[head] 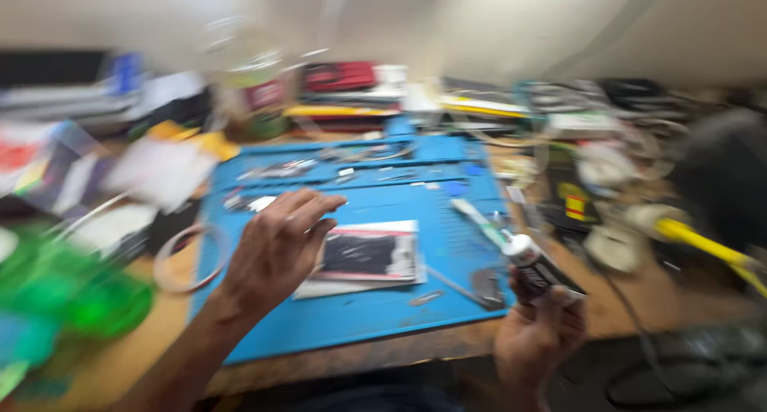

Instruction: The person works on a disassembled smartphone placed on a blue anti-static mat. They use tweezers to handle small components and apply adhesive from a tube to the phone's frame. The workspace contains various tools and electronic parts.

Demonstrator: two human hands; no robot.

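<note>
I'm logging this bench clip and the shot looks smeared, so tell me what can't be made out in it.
Head view, all motion-blurred:
- Flat dark device on the blue mat: its left end is hidden by the left hand; whether the hand touches it cannot be told.
- Small bottle in the right hand: label smeared, lower part hidden by fingers.
- Small parts in the mat's top trays: too blurred to identify.
- Green object: cut off by left edge.

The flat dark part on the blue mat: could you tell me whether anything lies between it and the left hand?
Nothing visible does. The left hand hovers at the left edge of the flat dark part on the blue mat, fingers spread; the blur hides whether they touch.
</note>
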